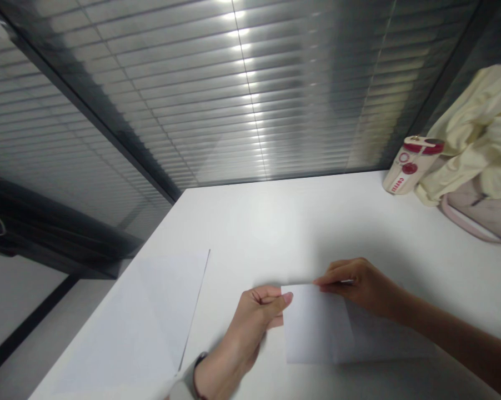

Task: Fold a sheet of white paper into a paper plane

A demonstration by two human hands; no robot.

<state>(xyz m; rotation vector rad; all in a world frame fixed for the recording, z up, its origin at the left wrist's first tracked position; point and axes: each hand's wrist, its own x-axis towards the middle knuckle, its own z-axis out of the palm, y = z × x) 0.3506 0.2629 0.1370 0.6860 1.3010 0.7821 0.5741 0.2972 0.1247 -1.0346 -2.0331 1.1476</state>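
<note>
A sheet of white paper (312,328) with a folded-over part lies at the front of the white table, right of centre. My left hand (261,314) pinches its left edge, thumb on top and fingers beneath. At the paper's top edge, my right hand (350,280) is closed, with thumb and index finger gripping the paper. The paper extends to the right beneath my right forearm, which hides part of it. A dark band circles my left wrist.
More white paper (150,316) lies on the left side of the white table (267,222). At the back right stand a cream and red bottle (411,166), a pale yellow cloth (479,133) and a pink bag (484,208). Glass with blinds borders the back edge.
</note>
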